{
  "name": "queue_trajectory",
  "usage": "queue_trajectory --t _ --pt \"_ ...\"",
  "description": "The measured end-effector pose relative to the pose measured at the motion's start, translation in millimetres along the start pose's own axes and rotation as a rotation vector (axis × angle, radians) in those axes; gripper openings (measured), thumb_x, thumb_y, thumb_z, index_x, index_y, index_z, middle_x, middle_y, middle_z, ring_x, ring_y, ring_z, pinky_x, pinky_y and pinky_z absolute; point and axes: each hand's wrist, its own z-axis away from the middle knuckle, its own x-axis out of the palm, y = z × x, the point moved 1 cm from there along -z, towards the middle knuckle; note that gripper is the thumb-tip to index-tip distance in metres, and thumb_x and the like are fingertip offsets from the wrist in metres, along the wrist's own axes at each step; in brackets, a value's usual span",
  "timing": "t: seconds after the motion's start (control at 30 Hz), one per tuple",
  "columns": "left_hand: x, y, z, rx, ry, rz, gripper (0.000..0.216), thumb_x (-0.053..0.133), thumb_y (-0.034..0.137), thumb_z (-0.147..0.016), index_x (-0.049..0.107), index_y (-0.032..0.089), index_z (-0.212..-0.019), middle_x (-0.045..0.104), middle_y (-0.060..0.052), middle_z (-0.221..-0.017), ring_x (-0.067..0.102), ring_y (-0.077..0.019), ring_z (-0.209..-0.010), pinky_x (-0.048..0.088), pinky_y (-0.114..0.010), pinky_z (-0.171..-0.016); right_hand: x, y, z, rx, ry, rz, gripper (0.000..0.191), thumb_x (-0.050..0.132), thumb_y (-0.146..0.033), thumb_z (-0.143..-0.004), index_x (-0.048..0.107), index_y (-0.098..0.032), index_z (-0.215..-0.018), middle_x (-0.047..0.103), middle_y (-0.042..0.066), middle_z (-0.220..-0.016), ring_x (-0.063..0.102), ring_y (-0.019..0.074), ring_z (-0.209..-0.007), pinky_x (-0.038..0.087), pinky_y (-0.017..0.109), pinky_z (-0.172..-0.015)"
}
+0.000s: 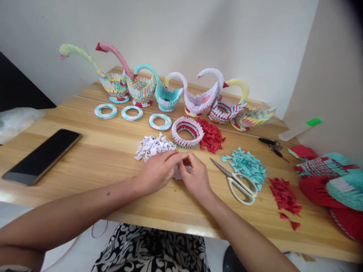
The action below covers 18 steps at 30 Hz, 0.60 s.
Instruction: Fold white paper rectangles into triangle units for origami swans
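Fingertips of both hands meet just in front of the half-built paper ring, pinched together on small folded paper pieces, white with a trace of red between the thumbs. Left hand: fingers curled closed over the pieces from above. Right hand: thumb and forefinger nipped on the same bundle. How many pieces are held cannot be told; most is hidden by the fingers.

Handling, as judged: folded paper units, very light, stiff along the creases but easily crushed or unfolded. Best taken by the pointed tips or folded edge with a light pinch. Likely to slide apart if squeezed sideways.

Around the ring: white triangle pile just to its left, touching the left fingertips; red triangle pile against its right side; scissors to the lower right, close beside the right hand; teal triangle pile beyond the scissors. Paper swans stand in a row behind the ring, fragile necks overhanging.

Open room: bare table left of the ring as far as the phone. Table's near edge lies just under the wrists.
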Motion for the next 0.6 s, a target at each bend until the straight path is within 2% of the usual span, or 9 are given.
queue_trajectory --t 0.1,0.23,0.3,0.43,0.6 --pt "-0.5 1.9 -2.1 -0.069 -0.042 0.053 0.040 0.046 0.004 -0.084 0.053 0.018 -0.121 0.066 -0.009 -0.104 0.065 -0.0197 -0.087 0.055 -0.032 -0.073 1.7 -0.2 1.0 0.003 0.004 0.005 0.006 0.050 -0.017 -0.083 0.054 -0.020 -0.079 0.059 0.000 -0.075 0.054 0.0161 -0.070 0.042 0.027 -0.068" --pt "-1.2 0.7 -4.7 -0.205 -0.061 0.175 0.042 0.049 0.006 -0.083 0.052 0.020 -0.123 0.067 -0.007 -0.105 0.064 -0.0191 -0.091 0.054 -0.033 -0.079 1.3 -0.2 0.3 0.021 -0.011 -0.088 0.007 0.052 -0.016 -0.082 0.058 -0.020 -0.082 0.063 0.000 -0.078 0.057 0.0153 -0.071 0.044 0.026 -0.070" --pt "-1.8 -2.3 -5.7 -0.271 -0.062 0.248 0.042 0.052 0.006 -0.081 0.053 0.019 -0.121 0.067 -0.007 -0.104 0.064 -0.0179 -0.088 0.053 -0.032 -0.081 -1.4 0.8 -1.5 0.064 -0.055 -0.196 0.007 0.054 -0.021 -0.084 0.060 -0.020 -0.087 0.065 0.001 -0.083 0.059 0.0150 -0.073 0.045 0.025 -0.069" --pt "-2.5 -9.8 -6.2 -0.385 -0.074 0.428 0.041 0.052 0.007 -0.079 0.052 0.017 -0.119 0.067 -0.005 -0.093 0.064 -0.0149 -0.080 0.053 -0.029 -0.076 -8.7 5.1 -5.8 0.163 -0.129 -0.402 0.022 0.052 -0.035 -0.089 0.063 -0.020 -0.101 0.065 0.002 -0.084 0.059 0.0151 -0.074 0.045 0.024 -0.066" --pt "-1.2 -14.2 -4.1 -0.439 -0.069 0.564 0.037 0.052 0.014 -0.083 0.051 0.017 -0.119 0.064 -0.003 -0.090 0.063 -0.0130 -0.078 0.053 -0.027 -0.074 -7.3 10.9 -6.8 0.246 -0.191 -0.529 0.025 0.060 -0.038 -0.085 0.065 -0.020 -0.101 0.065 0.001 -0.079 0.058 0.0138 -0.068 0.045 0.023 -0.060"
